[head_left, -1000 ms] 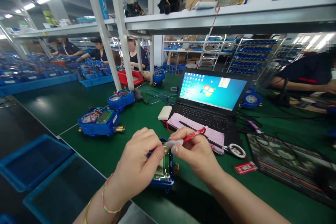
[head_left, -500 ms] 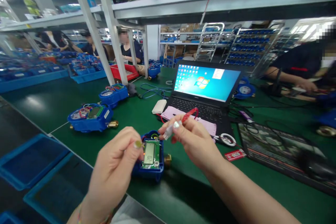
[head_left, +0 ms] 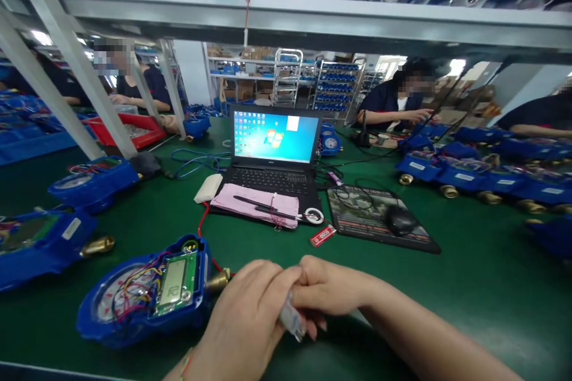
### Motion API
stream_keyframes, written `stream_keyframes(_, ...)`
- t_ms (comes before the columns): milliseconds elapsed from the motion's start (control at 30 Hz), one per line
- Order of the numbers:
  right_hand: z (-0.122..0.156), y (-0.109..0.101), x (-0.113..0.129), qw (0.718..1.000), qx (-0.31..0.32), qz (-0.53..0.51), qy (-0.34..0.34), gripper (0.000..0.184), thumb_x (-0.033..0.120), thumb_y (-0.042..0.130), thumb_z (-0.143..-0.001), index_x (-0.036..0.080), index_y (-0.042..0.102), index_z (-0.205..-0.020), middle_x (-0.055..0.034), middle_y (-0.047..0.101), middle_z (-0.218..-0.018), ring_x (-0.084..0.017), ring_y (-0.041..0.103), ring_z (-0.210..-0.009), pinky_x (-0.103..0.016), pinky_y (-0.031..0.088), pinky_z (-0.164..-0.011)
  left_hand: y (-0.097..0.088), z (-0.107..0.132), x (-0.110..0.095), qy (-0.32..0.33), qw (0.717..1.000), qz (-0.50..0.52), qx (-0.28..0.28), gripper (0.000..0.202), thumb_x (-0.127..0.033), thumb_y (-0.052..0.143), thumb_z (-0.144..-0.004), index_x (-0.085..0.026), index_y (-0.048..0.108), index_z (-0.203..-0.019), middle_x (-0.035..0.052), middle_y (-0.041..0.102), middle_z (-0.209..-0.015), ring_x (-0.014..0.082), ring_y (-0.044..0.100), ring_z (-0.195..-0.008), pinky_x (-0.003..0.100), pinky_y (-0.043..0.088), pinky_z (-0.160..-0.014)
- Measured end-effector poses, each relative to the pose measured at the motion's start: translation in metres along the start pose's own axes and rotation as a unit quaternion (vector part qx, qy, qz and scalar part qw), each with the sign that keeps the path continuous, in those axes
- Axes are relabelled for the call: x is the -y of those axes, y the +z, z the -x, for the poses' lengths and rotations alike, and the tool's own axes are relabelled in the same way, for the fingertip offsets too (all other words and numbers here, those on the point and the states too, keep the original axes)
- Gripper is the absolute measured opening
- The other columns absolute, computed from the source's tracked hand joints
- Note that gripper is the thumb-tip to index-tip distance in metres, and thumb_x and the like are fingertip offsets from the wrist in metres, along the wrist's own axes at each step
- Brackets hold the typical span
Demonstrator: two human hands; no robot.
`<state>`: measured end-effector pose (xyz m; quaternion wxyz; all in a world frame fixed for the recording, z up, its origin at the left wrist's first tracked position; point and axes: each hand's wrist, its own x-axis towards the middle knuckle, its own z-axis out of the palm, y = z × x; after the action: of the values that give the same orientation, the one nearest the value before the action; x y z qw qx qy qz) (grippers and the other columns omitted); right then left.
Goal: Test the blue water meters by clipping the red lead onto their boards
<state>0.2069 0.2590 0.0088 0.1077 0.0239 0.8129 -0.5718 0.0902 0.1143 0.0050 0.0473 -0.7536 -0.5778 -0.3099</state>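
Note:
Low in front of me, my left hand and my right hand meet, both with closed fingers. Between them pokes out a clear-white plug connector with a metal tip, pointing down; its upper part is covered by the fingers. A red cord runs across the table and goes out of sight behind my left hand. Just left of that hand lies a blue water meter, its housing uncovered. It shows a lit-looking display board, coloured wires, a dial and a brass fitting.
A laptop stands ahead, with a pink cloth and pens across its front. On the right are a mouse, a mouse mat and a row of blue meters. Another meter sits left. A shelf crosses above; co-workers sit beyond.
My hands have come together, away from the meter's display board, bringing the connector down to my left hand. My view has turned to the right.

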Motion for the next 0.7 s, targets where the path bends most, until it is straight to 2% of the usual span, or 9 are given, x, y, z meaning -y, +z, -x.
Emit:
stream_keyframes(33,0.005,-0.005,-0.011,0.993,-0.061,0.093,0.026,0.044,0.045,0.040,-0.093,0.015,0.058,-0.067,0.0002,0.060,-0.055,-0.011,0.058,-0.045,-0.019,0.048,-0.045,0.008,-0.001,-0.001,-0.042,0.999,0.024,0.021,0.026,-0.020,0.033,-0.093,-0.020,0.044,-0.116,0.0069,0.063,-0.096,0.0218,0.061,-0.086,0.037,0.051,-0.076)
stream_keyframes(100,0.016,-0.018,-0.035,0.953,-0.184,0.235,0.052,0.026,0.028,0.045,-0.092,0.013,0.062,-0.081,-0.0072,0.066,-0.073,-0.019,0.064,-0.066,-0.032,0.054,-0.064,0.022,-0.005,-0.001,-0.145,0.983,0.085,0.069,0.020,-0.017,0.037,-0.089,-0.019,0.044,-0.108,0.0054,0.062,-0.087,0.0218,0.060,-0.078,0.033,0.047,-0.067)
stream_keyframes(167,0.025,-0.030,-0.060,0.912,-0.277,0.299,0.051,0.022,0.016,0.043,-0.088,0.009,0.061,-0.100,-0.0191,0.063,-0.099,-0.030,0.060,-0.093,-0.051,0.047,-0.085,0.032,-0.010,-0.001,-0.225,0.958,0.151,0.094,0.020,-0.018,0.042,-0.086,-0.017,0.041,-0.106,0.0053,0.059,-0.083,0.0223,0.057,-0.074,0.033,0.043,-0.065)
stream_keyframes(267,0.031,-0.037,-0.088,0.880,-0.313,0.355,0.035,0.034,0.007,0.037,-0.084,0.007,0.061,-0.107,-0.0239,0.057,-0.109,-0.036,0.052,-0.103,-0.060,0.040,-0.089,0.045,-0.023,0.005,-0.247,0.942,0.211,0.082,0.014,-0.019,0.039,-0.087,-0.016,0.042,-0.100,0.0042,0.054,-0.080,0.0201,0.053,-0.071,0.031,0.038,-0.064)
stream_keyframes(400,0.037,-0.032,-0.094,0.875,-0.285,0.392,0.009,0.035,0.010,0.034,-0.085,0.013,0.061,-0.107,-0.0155,0.059,-0.092,-0.029,0.057,-0.086,-0.048,0.049,-0.077,0.063,-0.043,0.018,-0.262,0.936,0.231,0.039,0.018,-0.021,0.032,-0.091,-0.017,0.048,-0.086,0.0028,0.053,-0.077,0.0167,0.050,-0.073,0.027,0.036,-0.065)
stream_keyframes(467,0.042,-0.035,-0.087,0.878,-0.326,0.349,-0.011,0.027,0.015,0.037,-0.086,0.015,0.060,-0.100,-0.0113,0.058,-0.088,-0.024,0.057,-0.081,-0.040,0.049,-0.074,0.070,-0.047,0.025,-0.275,0.929,0.245,0.027,0.021,-0.024,0.033,-0.092,-0.016,0.052,-0.088,0.0012,0.051,-0.072,0.0156,0.048,-0.069,0.027,0.035,-0.063)
stream_keyframes(567,0.050,-0.050,-0.075,0.883,-0.446,0.145,0.000,0.012,0.028,0.055,-0.078,0.017,0.059,-0.082,-0.0049,0.058,-0.076,-0.019,0.054,-0.070,-0.031,0.045,-0.065,0.078,-0.046,0.031,-0.294,0.919,0.262,0.017,0.025,-0.029,0.033,-0.092,-0.016,0.054,-0.094,-0.0010,0.047,-0.066,0.0147,0.046,-0.063,0.026,0.033,-0.060)
stream_keyframes(633,0.053,-0.059,-0.071,0.873,-0.485,-0.034,0.020,0.022,0.035,0.069,-0.067,0.018,0.055,-0.070,-0.0006,0.056,-0.066,-0.016,0.051,-0.062,-0.027,0.041,-0.058,0.080,-0.042,0.035,-0.309,0.913,0.266,0.009,0.026,-0.032,0.033,-0.093,-0.016,0.052,-0.099,-0.0018,0.046,-0.065,0.0147,0.045,-0.062,0.026,0.032,-0.059)
stream_keyframes(700,0.052,-0.061,-0.071,0.861,-0.481,-0.162,0.029,0.034,0.042,0.075,-0.063,0.019,0.049,-0.065,0.0025,0.053,-0.057,-0.012,0.047,-0.052,-0.024,0.035,-0.050,0.079,-0.038,0.038,-0.317,0.911,0.264,0.007,0.027,-0.035,0.032,-0.094,-0.016,0.051,-0.101,-0.0023,0.045,-0.064,0.0148,0.045,-0.060,0.027,0.032,-0.058)
